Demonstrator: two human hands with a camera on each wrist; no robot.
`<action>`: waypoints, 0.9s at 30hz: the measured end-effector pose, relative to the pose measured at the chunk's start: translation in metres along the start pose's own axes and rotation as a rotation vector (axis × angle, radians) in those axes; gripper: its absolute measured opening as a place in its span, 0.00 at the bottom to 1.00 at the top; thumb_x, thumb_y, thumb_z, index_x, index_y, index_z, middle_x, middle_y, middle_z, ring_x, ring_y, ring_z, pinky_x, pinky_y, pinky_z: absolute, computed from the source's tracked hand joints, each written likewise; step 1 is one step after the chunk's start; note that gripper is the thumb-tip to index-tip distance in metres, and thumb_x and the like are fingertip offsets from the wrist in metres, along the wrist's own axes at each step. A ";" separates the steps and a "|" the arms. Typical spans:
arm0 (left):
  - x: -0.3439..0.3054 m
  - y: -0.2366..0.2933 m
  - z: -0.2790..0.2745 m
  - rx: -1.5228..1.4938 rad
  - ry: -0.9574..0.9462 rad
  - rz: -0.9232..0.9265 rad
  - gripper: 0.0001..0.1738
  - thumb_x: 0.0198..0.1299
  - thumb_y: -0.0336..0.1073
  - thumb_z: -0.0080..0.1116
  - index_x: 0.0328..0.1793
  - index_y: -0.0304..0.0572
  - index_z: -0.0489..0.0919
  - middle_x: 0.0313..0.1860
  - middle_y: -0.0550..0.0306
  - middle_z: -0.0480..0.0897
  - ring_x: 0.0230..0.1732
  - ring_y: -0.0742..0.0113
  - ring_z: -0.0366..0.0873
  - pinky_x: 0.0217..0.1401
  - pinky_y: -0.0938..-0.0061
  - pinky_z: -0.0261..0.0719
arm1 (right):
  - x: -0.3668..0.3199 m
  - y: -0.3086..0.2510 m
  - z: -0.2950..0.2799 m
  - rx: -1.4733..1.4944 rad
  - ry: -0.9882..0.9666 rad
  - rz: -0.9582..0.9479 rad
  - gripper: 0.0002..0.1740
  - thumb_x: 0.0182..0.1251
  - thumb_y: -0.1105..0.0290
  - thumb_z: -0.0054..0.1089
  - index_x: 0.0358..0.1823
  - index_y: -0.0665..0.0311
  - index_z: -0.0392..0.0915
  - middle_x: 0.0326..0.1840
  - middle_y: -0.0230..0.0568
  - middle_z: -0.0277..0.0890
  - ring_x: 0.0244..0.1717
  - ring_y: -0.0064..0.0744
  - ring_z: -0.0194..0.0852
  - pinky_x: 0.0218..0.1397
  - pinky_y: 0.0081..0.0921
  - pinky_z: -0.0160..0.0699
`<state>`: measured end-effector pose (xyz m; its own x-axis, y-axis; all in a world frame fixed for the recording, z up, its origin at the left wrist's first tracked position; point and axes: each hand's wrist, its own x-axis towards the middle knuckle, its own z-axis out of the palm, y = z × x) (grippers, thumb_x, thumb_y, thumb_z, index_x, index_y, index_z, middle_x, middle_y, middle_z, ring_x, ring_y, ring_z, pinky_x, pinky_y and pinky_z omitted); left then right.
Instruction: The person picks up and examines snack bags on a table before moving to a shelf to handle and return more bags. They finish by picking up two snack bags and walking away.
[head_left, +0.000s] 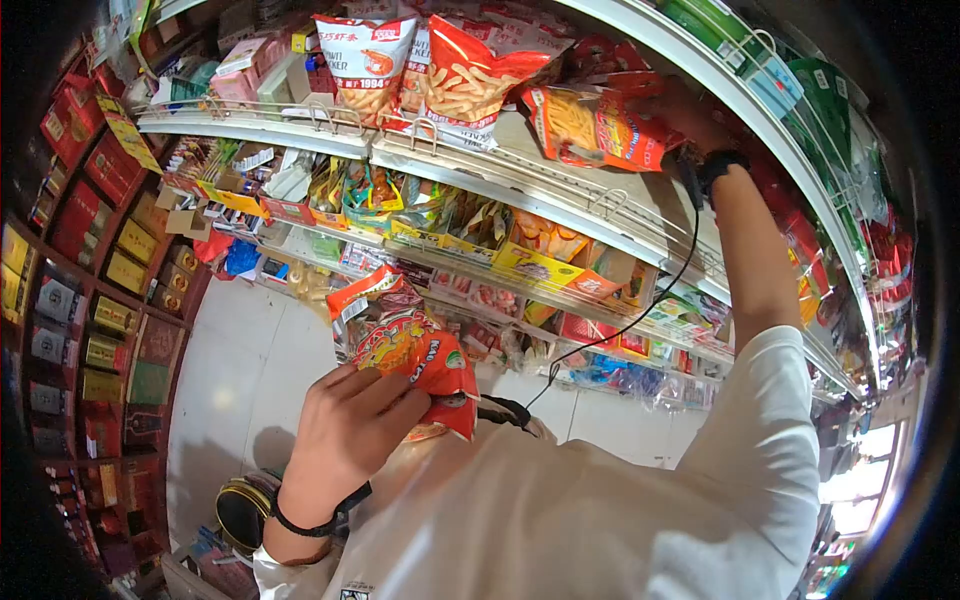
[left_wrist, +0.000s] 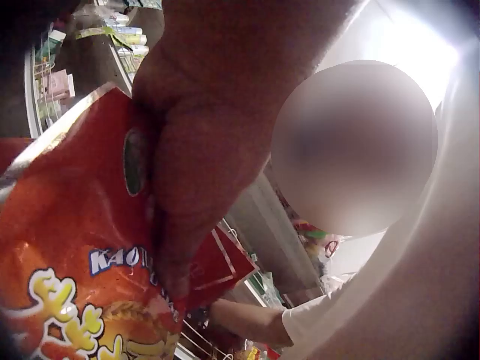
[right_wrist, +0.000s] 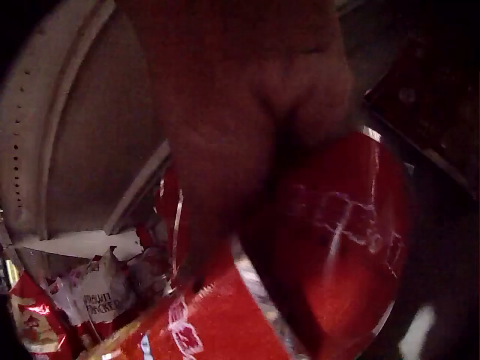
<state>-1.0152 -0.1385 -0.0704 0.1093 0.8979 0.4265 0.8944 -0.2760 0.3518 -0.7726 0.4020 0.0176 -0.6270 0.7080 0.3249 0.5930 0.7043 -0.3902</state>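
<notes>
My left hand (head_left: 345,430) holds a red snack bag (head_left: 415,350) in front of the body, gripping it near its end. In the left wrist view the thumb lies across the printed front of this bag (left_wrist: 82,232). My right hand (head_left: 700,118) reaches onto the upper shelf, in shadow, at the end of a red-orange snack bag (head_left: 600,128). Seen from the right wrist, its fingers pinch the edge of a red bag (right_wrist: 217,307), with another red bag (right_wrist: 337,232) right behind. The fingertips are partly hidden by the packaging.
White and red prawn cracker bags (head_left: 365,62) stand left on the upper shelf (head_left: 520,150), behind a wire rail. Packed snack boxes (head_left: 540,262) fill lower shelves. A black cable (head_left: 650,310) hangs from the right wrist. Dark cabinets (head_left: 130,300) line the left side.
</notes>
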 end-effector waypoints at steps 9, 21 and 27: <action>0.006 -0.007 0.001 0.005 -0.058 0.045 0.09 0.48 0.36 0.62 0.37 0.47 0.81 0.34 0.62 0.78 0.34 0.62 0.81 0.37 0.66 0.77 | -0.043 0.006 -0.013 0.008 0.233 0.032 0.25 0.62 0.66 0.75 0.61 0.64 0.82 0.54 0.47 0.87 0.47 0.36 0.85 0.57 0.37 0.84; 0.031 -0.001 0.015 -0.088 -0.167 0.112 0.10 0.43 0.36 0.69 0.33 0.45 0.82 0.32 0.58 0.82 0.31 0.54 0.81 0.35 0.60 0.79 | 0.015 -0.008 -0.010 -0.688 0.409 -0.187 0.33 0.64 0.51 0.73 0.65 0.64 0.79 0.57 0.46 0.84 0.54 0.42 0.83 0.62 0.40 0.80; 0.017 -0.008 0.008 -0.083 -0.146 0.032 0.13 0.45 0.39 0.69 0.36 0.44 0.83 0.32 0.57 0.82 0.32 0.52 0.81 0.36 0.58 0.79 | 0.020 -0.013 -0.011 -0.620 0.333 -0.020 0.31 0.65 0.52 0.71 0.64 0.62 0.80 0.59 0.47 0.84 0.56 0.45 0.82 0.63 0.42 0.79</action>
<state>-1.0165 -0.1186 -0.0729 0.2048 0.9268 0.3148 0.8513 -0.3274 0.4101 -0.7870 0.4074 0.0382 -0.5117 0.6028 0.6122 0.8236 0.5471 0.1496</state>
